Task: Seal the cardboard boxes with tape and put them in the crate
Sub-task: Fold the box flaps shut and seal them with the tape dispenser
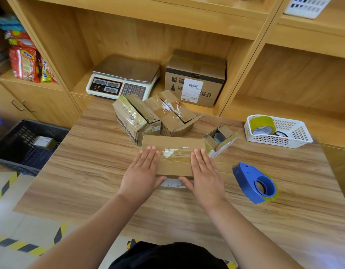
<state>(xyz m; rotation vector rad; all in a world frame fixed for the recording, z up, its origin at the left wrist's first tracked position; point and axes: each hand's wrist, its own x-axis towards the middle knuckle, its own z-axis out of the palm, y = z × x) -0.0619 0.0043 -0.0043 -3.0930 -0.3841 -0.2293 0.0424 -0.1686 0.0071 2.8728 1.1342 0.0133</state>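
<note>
A flat cardboard box (174,152) lies mid-table with a strip of clear tape along its top seam. My left hand (141,171) presses flat on its left end, fingers straight, thumb at the near edge. My right hand (203,171) presses flat on its right end the same way. A blue tape dispenser (255,183) lies on the table to the right, untouched. Behind the box stand two more boxes (132,119) (175,115), and a small open box (219,138) sits to the right. A dark crate (14,146) on the floor at left holds one small box (44,142).
A white basket (295,136) with a yellowish tape roll (261,125) sits at the table's right back. On the shelf behind are a weighing scale (121,80) and a larger labelled carton (195,78). Snack packets (26,61) fill the left shelf.
</note>
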